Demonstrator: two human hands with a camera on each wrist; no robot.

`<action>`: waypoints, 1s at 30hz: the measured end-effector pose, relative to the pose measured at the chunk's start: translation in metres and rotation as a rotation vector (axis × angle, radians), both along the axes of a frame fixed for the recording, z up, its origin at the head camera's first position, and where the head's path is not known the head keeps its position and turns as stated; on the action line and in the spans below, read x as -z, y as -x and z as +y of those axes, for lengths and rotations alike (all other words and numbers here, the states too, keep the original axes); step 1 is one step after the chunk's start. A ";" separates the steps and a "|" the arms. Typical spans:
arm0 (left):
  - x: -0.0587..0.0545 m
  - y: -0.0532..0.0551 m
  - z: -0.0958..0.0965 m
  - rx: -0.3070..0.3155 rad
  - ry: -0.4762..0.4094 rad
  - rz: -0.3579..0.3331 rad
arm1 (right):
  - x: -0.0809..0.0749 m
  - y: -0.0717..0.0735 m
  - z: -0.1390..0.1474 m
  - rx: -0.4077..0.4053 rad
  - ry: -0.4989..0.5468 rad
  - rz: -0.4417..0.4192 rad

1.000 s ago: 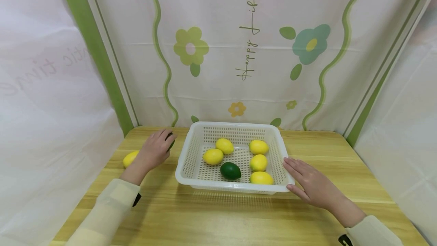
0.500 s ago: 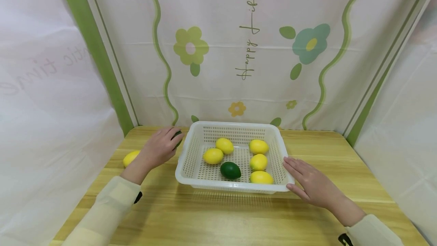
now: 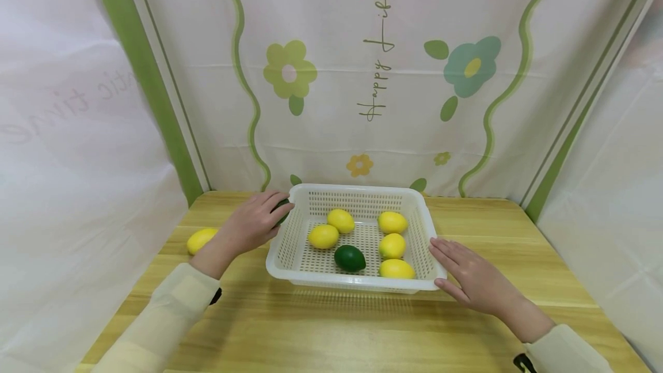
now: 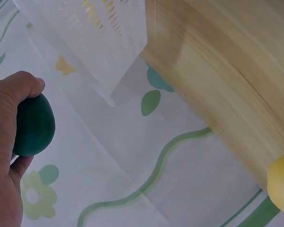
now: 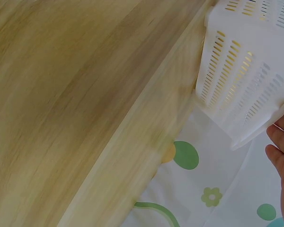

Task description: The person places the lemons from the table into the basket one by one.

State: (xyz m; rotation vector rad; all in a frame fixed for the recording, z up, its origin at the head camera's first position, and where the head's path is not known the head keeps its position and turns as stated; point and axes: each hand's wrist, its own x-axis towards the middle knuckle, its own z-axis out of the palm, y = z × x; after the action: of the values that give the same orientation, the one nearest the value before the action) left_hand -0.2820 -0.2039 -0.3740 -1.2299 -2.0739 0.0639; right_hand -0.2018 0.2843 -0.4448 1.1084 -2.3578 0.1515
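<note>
My left hand (image 3: 254, 220) grips a dark green lime (image 4: 35, 125) beside the upper left rim of a white perforated basket (image 3: 357, 285). In the left wrist view the thumb and fingers wrap round the lime, clear of the basket wall. With fingers straight, my right hand (image 3: 473, 278) rests against the basket's right rim. Inside the basket lie two lemons (image 3: 324, 237) on the left, three lemons (image 3: 392, 246) on the right, and another dark green lime (image 3: 350, 258) near the front.
One more lemon (image 3: 202, 240) lies on the wooden table (image 3: 331, 332), left of the basket and behind my left wrist. A printed curtain (image 3: 331, 131) hangs along the table's back edge, and white cloth walls (image 3: 77, 189) flank both sides.
My left hand has carried the lime rightward, from over the table's left part to the basket's left rim. The right hand and the basket have stayed in place.
</note>
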 end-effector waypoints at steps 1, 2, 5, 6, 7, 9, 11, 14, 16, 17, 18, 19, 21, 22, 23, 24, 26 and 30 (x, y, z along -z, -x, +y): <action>0.000 0.000 0.001 0.001 0.003 0.000 | 0.000 0.000 0.000 0.000 0.000 0.000; -0.001 0.000 0.002 0.001 0.008 0.001 | 0.000 0.000 0.000 0.001 0.000 -0.001; -0.002 -0.001 0.006 0.003 0.027 0.003 | 0.000 0.000 0.000 0.003 -0.004 -0.005; -0.003 -0.002 0.007 0.006 0.032 0.004 | 0.000 0.000 0.000 0.004 -0.005 -0.007; -0.003 -0.002 0.009 0.010 0.037 0.005 | -0.001 0.000 0.000 0.006 -0.007 -0.007; -0.004 -0.003 0.012 0.022 0.046 0.005 | -0.001 0.000 0.000 0.008 -0.009 -0.009; -0.005 -0.005 0.016 0.036 0.049 0.004 | -0.001 -0.001 0.000 0.009 -0.009 -0.011; -0.005 -0.006 0.021 0.049 0.057 -0.003 | -0.002 -0.001 0.000 0.009 -0.009 -0.012; -0.005 -0.007 0.024 0.054 0.065 -0.011 | -0.001 -0.001 0.000 0.011 -0.011 -0.013; -0.005 -0.007 0.025 0.056 0.068 -0.016 | -0.001 -0.001 0.000 0.012 -0.012 -0.013; -0.004 -0.007 0.027 0.056 0.072 -0.020 | -0.001 -0.001 0.001 0.013 -0.013 -0.012; -0.004 -0.008 0.028 0.056 0.075 -0.023 | -0.001 -0.001 0.001 0.013 -0.013 -0.012; -0.004 -0.008 0.030 0.058 0.081 -0.030 | -0.001 -0.001 0.001 0.013 -0.014 -0.011; -0.003 -0.008 0.031 0.061 0.084 -0.032 | -0.001 -0.001 0.001 0.012 -0.013 -0.010; -0.003 -0.008 0.032 0.063 0.087 -0.035 | -0.001 -0.001 0.000 0.011 -0.013 -0.008; -0.003 -0.008 0.034 0.068 0.087 -0.039 | -0.001 -0.001 0.000 0.009 -0.013 -0.006; -0.002 -0.008 0.036 0.074 0.090 -0.043 | -0.001 -0.001 0.000 0.005 -0.010 0.000; -0.001 -0.008 0.040 0.079 0.089 -0.062 | -0.001 -0.001 0.000 -0.004 -0.007 0.010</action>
State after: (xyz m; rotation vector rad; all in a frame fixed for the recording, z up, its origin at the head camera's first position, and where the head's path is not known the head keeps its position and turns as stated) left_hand -0.2742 -0.1642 -0.3733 -1.3829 -2.0922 0.0831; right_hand -0.2010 0.2839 -0.4436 1.1150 -2.3488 0.1388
